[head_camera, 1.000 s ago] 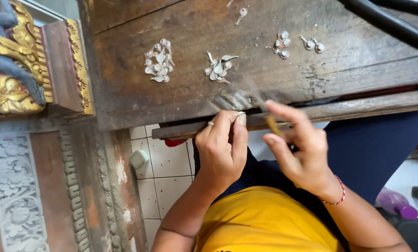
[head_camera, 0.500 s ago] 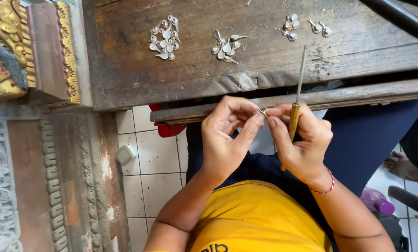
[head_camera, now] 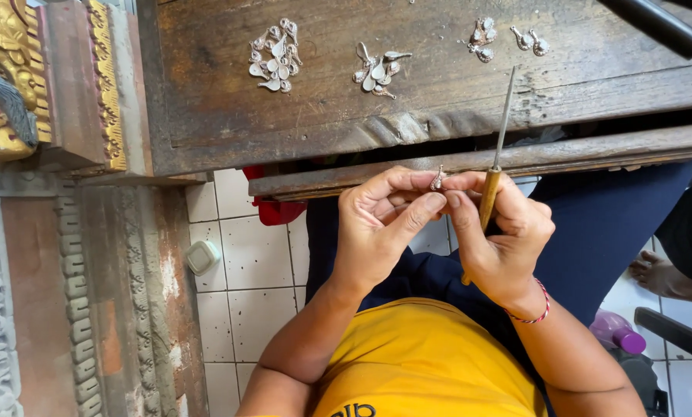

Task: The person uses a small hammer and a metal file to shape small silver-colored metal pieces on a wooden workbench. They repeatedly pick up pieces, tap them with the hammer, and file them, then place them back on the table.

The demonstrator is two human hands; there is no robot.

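Below the worn wooden bench (head_camera: 207, 116), our left hand (head_camera: 380, 228) pinches a small silver piece (head_camera: 438, 179) just left of our right hand (head_camera: 500, 239), which is clamped on an upright file (head_camera: 496, 158).

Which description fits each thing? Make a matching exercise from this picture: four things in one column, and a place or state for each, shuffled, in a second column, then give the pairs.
Things:
1. small silver piece
2. wooden-handled file
3. red bracelet
4. cluster of silver pieces

Descriptions:
A. lying on the dark wooden bench
B. around the right wrist
C. pinched between the fingertips of both hands
D. gripped in the right hand, metal tip pointing up toward the bench

Pairs: 1-C, 2-D, 3-B, 4-A
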